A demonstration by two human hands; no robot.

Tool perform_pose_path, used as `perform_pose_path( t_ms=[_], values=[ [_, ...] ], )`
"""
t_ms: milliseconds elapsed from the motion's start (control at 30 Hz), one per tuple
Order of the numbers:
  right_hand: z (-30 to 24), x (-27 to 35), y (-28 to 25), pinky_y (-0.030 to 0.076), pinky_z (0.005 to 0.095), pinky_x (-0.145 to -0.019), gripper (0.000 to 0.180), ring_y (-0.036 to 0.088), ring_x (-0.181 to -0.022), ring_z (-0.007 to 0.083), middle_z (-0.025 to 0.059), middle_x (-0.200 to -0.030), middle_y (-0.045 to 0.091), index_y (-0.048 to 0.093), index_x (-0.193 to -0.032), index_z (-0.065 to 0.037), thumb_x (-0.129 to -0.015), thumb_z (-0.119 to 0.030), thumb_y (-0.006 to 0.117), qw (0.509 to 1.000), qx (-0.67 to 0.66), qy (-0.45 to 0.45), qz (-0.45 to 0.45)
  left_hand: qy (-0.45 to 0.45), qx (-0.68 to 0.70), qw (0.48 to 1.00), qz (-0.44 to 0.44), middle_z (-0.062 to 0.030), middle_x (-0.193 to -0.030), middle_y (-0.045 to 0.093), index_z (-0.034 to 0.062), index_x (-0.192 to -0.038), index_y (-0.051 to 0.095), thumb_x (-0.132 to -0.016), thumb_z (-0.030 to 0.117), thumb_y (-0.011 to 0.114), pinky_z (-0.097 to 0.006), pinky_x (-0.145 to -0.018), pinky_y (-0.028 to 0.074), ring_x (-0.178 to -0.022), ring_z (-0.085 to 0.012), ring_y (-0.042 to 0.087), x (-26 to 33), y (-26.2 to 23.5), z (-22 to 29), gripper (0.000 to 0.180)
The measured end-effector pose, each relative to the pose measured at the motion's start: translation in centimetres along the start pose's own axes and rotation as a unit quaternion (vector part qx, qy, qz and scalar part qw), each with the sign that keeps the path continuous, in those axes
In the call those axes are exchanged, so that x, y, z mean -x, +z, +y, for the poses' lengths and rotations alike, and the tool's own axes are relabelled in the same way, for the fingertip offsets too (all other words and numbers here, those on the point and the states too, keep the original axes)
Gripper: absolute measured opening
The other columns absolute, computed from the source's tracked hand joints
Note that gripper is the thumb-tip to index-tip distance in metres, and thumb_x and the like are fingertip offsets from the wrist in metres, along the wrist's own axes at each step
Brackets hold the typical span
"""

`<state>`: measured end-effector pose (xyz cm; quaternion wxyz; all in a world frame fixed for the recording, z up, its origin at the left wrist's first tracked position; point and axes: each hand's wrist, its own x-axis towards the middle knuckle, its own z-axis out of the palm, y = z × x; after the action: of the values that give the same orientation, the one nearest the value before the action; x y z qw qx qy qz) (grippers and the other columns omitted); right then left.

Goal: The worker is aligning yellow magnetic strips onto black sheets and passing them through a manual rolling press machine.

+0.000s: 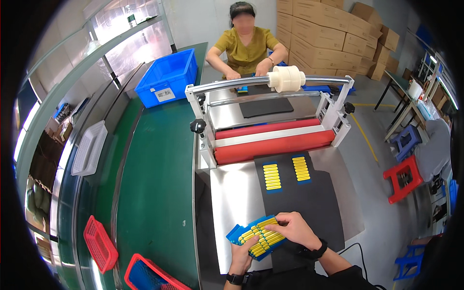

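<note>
Blue cards (255, 237) carrying rows of yellow strips sit fanned in both hands, above the near edge of the steel table (232, 203). Left hand (240, 258) supports the stack from below, fingers curled under it. Right hand (295, 229) lies on top, fingers closed over the upper card. Two more cards (272, 177) (300, 168) lie flat on the black mat (309, 203), just before the red rollers (270, 147). A second person sits beyond the machine, hands at its far side.

Risk: the fanned stack may slip, since the grip is loose at its left end. A skewed card could likely enter the rollers crooked.
</note>
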<state>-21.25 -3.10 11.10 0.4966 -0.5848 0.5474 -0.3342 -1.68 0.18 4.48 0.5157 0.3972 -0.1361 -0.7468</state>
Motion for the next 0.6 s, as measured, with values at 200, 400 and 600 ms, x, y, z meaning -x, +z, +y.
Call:
perform_pose_path(
  t_ms=[200, 400, 600],
  values=[
    [0.6, 0.1, -0.1, 0.041, 0.0259, -0.060, 0.026, 0.052, -0.067, 0.0083, 0.0026, -0.077, 0.061, 0.075, -0.100, 0.003, -0.092, -0.021, 0.077, 0.998, -0.058, -0.019, -0.031, -0.002, -0.010, 1.000, -0.007, -0.0137, -0.112, 0.070, -0.0002, -0.119, 0.059, -0.084, -0.006, 0.076, -0.036, -0.088, 0.059, -0.100, -0.0232, 0.071, -0.4, 0.2, -0.6, 0.039],
    [0.7, -0.2, -1.1, 0.039, 0.0266, -0.059, 0.029, 0.049, -0.066, 0.0074, 0.0009, -0.073, 0.056, 0.073, -0.095, 0.004, -0.093, -0.025, 0.076, 0.996, -0.058, 0.020, -0.063, 0.000, -0.014, 1.000, -0.001, -0.0143, -0.112, 0.070, -0.0007, -0.118, 0.059, -0.084, -0.008, 0.075, -0.037, -0.089, 0.059, -0.100, -0.0243, 0.071, -0.4, 0.1, -0.3, 0.039],
    [0.7, 0.0, -1.2, 0.039, 0.0261, -0.059, 0.033, 0.046, -0.065, 0.0068, 0.0004, -0.071, 0.053, 0.071, -0.092, 0.004, -0.093, -0.028, 0.076, 0.998, -0.057, 0.003, -0.041, 0.003, -0.012, 1.000, -0.006, -0.0150, -0.113, 0.070, -0.0007, -0.118, 0.059, -0.084, -0.008, 0.075, -0.037, -0.089, 0.059, -0.101, -0.0252, 0.071, -0.7, 0.4, -0.3, 0.038]
  ],
)
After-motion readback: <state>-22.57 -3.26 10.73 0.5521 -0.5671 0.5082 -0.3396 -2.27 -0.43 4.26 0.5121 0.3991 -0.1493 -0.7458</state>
